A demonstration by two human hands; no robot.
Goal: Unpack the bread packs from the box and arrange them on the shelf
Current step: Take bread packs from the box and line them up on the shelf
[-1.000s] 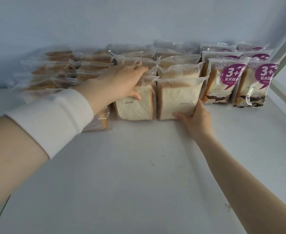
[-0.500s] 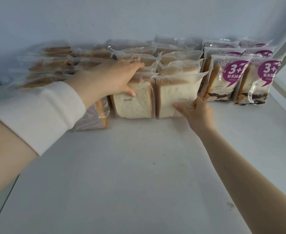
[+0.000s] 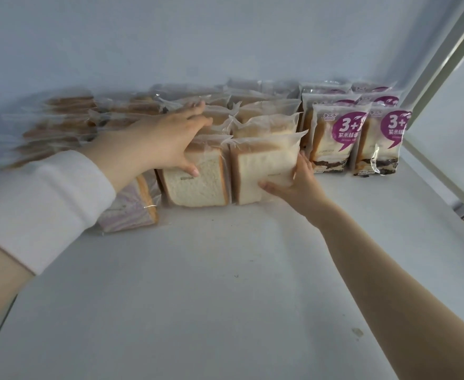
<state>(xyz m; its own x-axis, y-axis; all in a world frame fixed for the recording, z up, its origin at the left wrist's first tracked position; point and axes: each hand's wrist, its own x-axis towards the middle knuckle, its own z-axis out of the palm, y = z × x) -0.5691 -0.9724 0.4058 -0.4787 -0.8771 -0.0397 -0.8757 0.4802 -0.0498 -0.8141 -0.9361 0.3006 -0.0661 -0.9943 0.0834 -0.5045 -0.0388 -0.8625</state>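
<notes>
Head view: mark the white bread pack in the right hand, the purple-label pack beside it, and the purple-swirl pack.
Clear-plastic pack of white sliced bread [image 3: 263, 171]: head view, front slice face.
Purple-labelled bread pack [image 3: 344, 133]: head view, on the purple label.
Clear pack of purple-swirl bread [image 3: 126, 212]: head view, swirled slice face.

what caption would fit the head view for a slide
Left hand rests on one front bread pack while right hand grips the next pack on the white shelf.

Single head-worn view, forward and down, close over the shelf [image 3: 225, 297]
</notes>
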